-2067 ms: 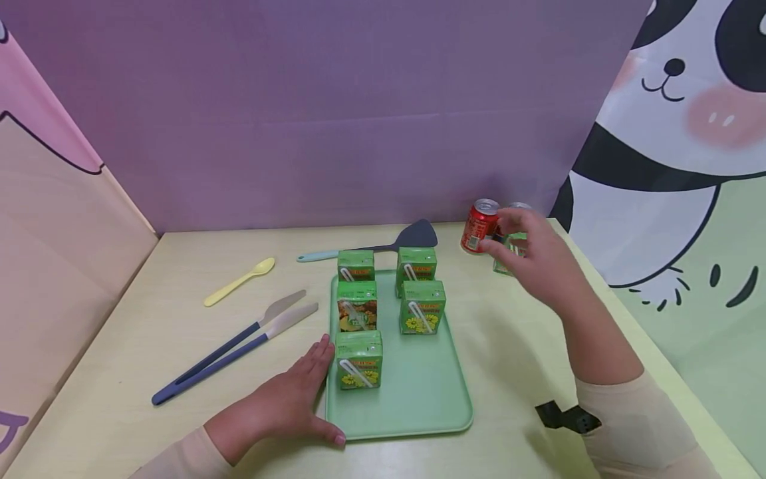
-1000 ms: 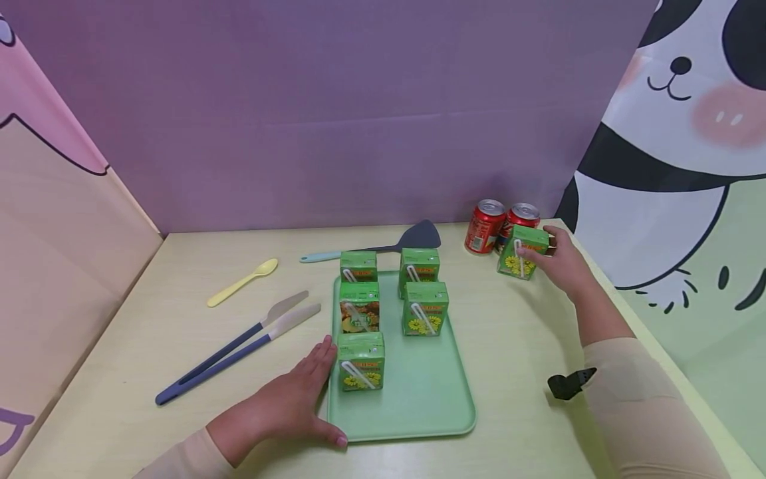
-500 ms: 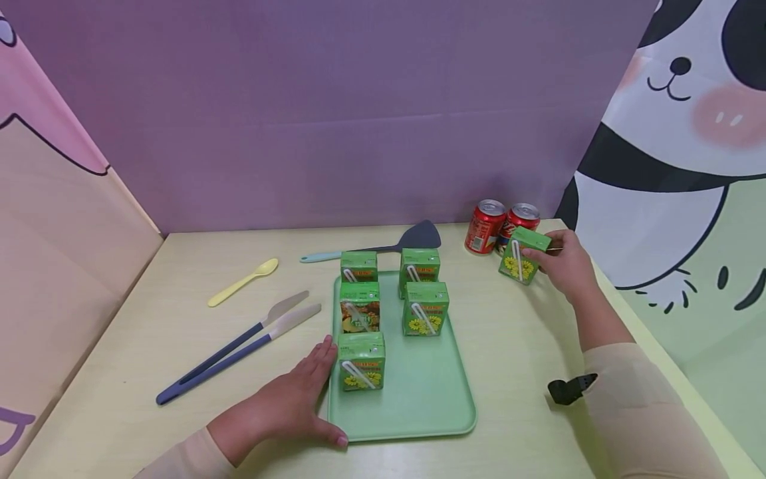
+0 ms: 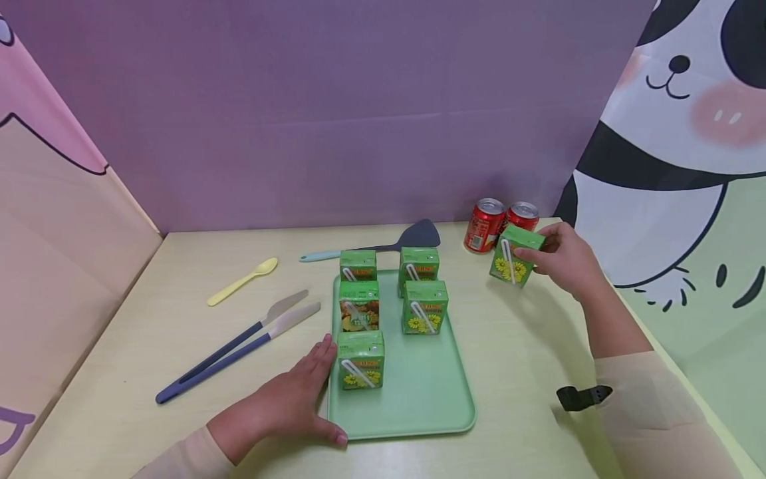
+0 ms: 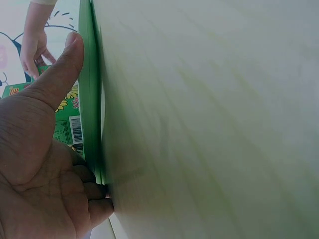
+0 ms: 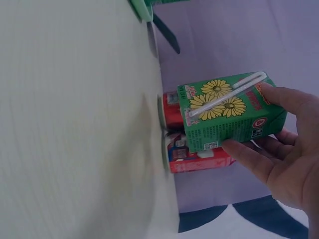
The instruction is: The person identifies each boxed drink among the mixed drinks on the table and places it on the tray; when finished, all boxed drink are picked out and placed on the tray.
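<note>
My right hand [image 4: 565,259] pinches a green juice box [image 4: 514,256] with yellow flowers and a white straw on its front. The right wrist view shows this juice box [image 6: 229,112] lifted off the table and tilted. Two red drink cans [image 4: 484,226] stand just behind it. My left hand [image 4: 287,399] rests against the left edge of a light green tray [image 4: 419,406], fingers and thumb spread along the rim. Several green juice boxes stand upright on the tray, among them a front-left juice box [image 4: 360,360] and one box with a brown picture [image 4: 359,307].
Left of the tray lie blue-handled tongs [image 4: 221,359] and a yellow spoon [image 4: 242,281]. A spatula [image 4: 413,236] with a dark head lies behind the tray. A purple backdrop [image 4: 359,120] rises at the table's back edge, and a panda-print panel [image 4: 664,199] at the right.
My right hand reached over to the juice box by the cans and gripped it. It has since lifted the box off the table and moved it slightly left. The left hand stays at the tray.
</note>
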Available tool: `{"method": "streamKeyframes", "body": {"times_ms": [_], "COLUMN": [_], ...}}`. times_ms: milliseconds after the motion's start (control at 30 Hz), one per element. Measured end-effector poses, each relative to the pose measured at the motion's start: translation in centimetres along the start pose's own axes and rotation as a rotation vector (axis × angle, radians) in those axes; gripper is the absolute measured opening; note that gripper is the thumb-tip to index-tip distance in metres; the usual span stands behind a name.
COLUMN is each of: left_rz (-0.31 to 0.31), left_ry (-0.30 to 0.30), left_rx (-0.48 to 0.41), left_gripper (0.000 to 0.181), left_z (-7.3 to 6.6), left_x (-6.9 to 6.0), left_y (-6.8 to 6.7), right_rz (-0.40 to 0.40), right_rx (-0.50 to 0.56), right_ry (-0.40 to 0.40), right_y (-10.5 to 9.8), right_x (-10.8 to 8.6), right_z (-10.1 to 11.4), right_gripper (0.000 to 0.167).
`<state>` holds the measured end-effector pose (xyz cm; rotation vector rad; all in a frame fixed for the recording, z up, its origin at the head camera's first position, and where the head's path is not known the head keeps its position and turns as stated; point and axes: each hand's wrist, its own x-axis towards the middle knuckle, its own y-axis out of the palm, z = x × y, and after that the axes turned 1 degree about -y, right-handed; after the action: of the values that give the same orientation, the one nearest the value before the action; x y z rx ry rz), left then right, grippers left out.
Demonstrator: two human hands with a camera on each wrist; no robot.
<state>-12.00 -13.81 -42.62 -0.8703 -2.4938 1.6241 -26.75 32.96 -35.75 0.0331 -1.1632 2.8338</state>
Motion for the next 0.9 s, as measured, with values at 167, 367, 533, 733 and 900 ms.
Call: {"method": "streamKeyframes", "body": {"times_ms": [167, 367, 533, 733, 900], "left_rz": [-0.006, -0.015, -0.016, -0.021, -0.021], "left_ry": [0.01, 0.016, 0.021, 0.026, 0.029], "left_rx": [0.006, 0.015, 0.012, 0.003, 0.005], "left_gripper": [0.139, 0.139, 0.138, 0.138, 0.138], "left_z": [0.0, 0.1, 0.1, 0.2, 0.2], "left_x": [0.1, 0.1, 0.1, 0.0, 0.0], "left_y": [0.1, 0.2, 0.1, 0.1, 0.1], "right_rz": [0.04, 0.097, 0.144, 0.186, 0.206], "right_rx": [-0.017, -0.031, -0.067, -0.097, -0.095], "right_ry": [-0.039, -0.08, -0.101, -0.157, -0.217], "right_y": [-0.1, 0.0, 0.2, 1.3, 2.6], "right_x": [-1.4, -3.6, -5.6, -7.8, -9.6], "right_z": [1.3, 3.0, 4.3, 5.8, 6.5], "right_gripper": [0.079, 0.073, 0.066, 0.06, 0.056]}}
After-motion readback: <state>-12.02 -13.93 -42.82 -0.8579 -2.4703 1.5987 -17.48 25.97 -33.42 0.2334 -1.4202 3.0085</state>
